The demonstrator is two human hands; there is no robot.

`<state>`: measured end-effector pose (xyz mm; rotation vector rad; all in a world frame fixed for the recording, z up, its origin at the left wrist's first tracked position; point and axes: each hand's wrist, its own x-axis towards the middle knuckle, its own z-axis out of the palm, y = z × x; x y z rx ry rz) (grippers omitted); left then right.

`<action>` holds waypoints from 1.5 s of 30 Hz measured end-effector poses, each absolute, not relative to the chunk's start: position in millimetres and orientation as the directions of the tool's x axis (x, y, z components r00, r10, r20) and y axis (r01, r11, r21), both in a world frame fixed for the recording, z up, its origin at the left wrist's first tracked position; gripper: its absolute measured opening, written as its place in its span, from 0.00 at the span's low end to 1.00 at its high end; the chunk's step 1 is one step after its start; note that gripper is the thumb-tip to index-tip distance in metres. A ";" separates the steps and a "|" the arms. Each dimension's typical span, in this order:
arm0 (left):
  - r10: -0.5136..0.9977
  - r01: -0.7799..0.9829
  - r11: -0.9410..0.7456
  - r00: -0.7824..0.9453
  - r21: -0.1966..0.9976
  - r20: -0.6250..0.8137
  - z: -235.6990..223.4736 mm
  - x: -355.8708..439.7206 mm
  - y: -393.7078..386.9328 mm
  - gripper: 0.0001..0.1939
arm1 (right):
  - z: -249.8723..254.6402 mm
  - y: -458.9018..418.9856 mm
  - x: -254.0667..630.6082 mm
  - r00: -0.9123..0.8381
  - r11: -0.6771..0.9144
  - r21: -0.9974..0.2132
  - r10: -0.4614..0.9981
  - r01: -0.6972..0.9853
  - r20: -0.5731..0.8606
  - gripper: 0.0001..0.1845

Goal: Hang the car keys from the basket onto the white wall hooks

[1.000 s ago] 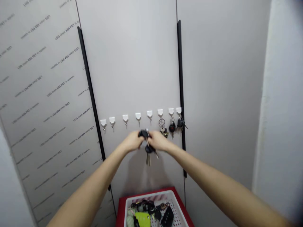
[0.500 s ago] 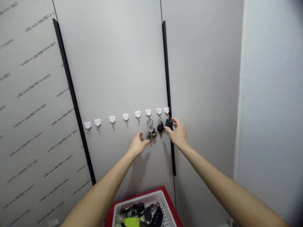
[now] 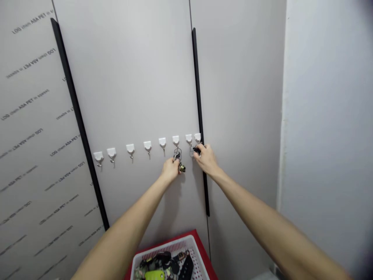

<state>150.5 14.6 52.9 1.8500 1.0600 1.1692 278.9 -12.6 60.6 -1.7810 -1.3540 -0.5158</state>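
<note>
My left hand (image 3: 170,170) is closed on a bunch of keys (image 3: 177,156) below a white hook (image 3: 175,140). The bunch's ring still hangs at that hook, and a brass-coloured piece (image 3: 182,168) shows beside my fingers. My right hand (image 3: 208,160) pinches a black key (image 3: 197,150) just under the two rightmost hooks. A thin metal ring (image 3: 191,152) shows left of those fingers, below the second hook from the right. My fingers partly hide what hangs from the rightmost hook (image 3: 197,137).
Several bare hooks (image 3: 130,149) continue leftward along the pale door panel (image 3: 125,85). Long black handles (image 3: 196,77) run down both its sides. Below, a white basket (image 3: 159,247) with keys and a lime-green key-shaped item (image 3: 154,275) sits on a red surface (image 3: 194,234).
My hands have parted; the dark keys held between them are out of sight. My left hand has closed on the hanging bunch. My right hand has moved to the black key at the right-hand hooks.
</note>
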 end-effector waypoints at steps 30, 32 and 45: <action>0.776 0.097 -0.564 0.403 0.820 0.486 139.5 141.3 -2.0 0.09 | 166.3 -24.2 269.8 -0.030 -0.091 0.310 0.931 0.946 0.365 0.11; 0.754 0.136 -0.563 0.488 0.815 0.440 135.0 137.1 -5.8 0.09 | 169.0 -25.8 275.0 -0.018 -0.106 0.281 0.913 0.954 0.407 0.11; 0.800 0.504 -0.475 0.589 0.721 0.115 -22.8 59.5 -29.3 0.11 | 36.8 -63.7 226.8 -0.294 0.476 -0.431 0.857 0.767 0.423 0.13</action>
